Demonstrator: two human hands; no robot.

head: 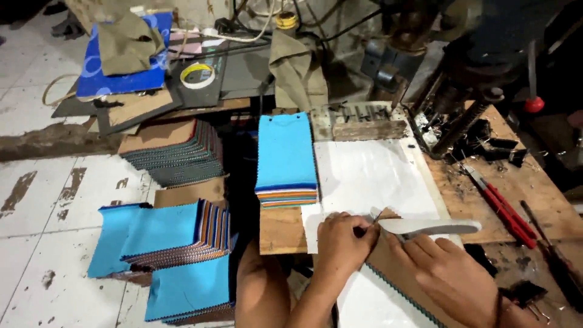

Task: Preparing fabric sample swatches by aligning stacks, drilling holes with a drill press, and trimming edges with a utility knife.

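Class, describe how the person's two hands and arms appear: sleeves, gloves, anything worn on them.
Both the left hand and the right hand are bare, without gloves. No sleeves show on the forearms. A thin dark band seems to circle the right wrist; no rings are discernible.

You've got a worn wooden bench [549,212] with a white sheet [370,176] spread across it, a stack of fabric swatches topped in blue [285,158] just left of the sheet, red-handled pliers [504,209] off to the right and black clips [486,143] near the press.

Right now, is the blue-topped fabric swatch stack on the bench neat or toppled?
Neat: the blue-topped fabric swatch stack sits squared, its striped layer edges aligned along the front.
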